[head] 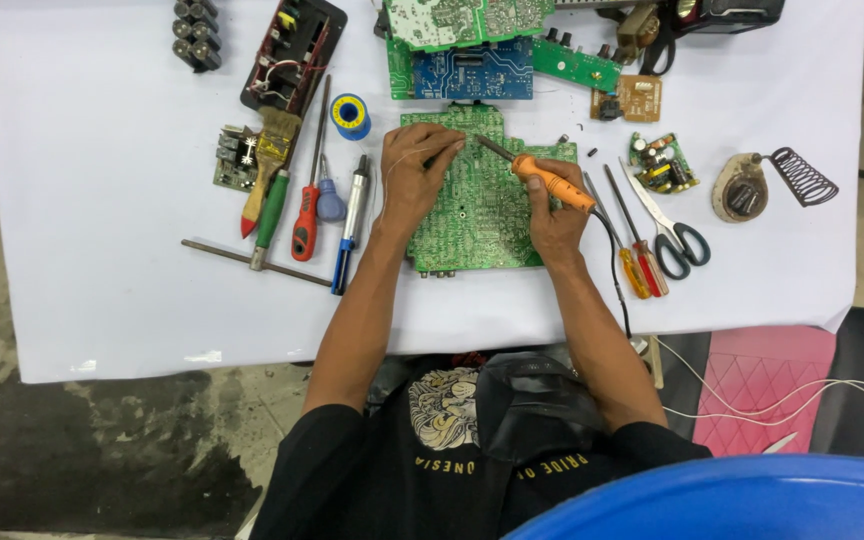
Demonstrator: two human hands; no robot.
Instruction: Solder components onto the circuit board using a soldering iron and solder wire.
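Both grips closed: right hand (558, 212) clasps soldering iron (550, 184).

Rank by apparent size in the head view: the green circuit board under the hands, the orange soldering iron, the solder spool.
1. Green circuit board, clearly largest.
2. Orange soldering iron, held in the right hand.
3. Solder spool, smallest.

Worktop (102, 280) under white cloth. Left of centre: paintbrush (270, 160), green-handled tool (272, 212), red screwdriver (305, 220), blue screwdriver (329, 195), silver pen-shaped tool (352, 205), solder spool (351, 115). Top centre: blue circuit board (472, 72). Right: scissors (672, 228), two screwdrivers (640, 268), iron stand with coil (772, 180). Bottom right: blue tub rim (752, 495).
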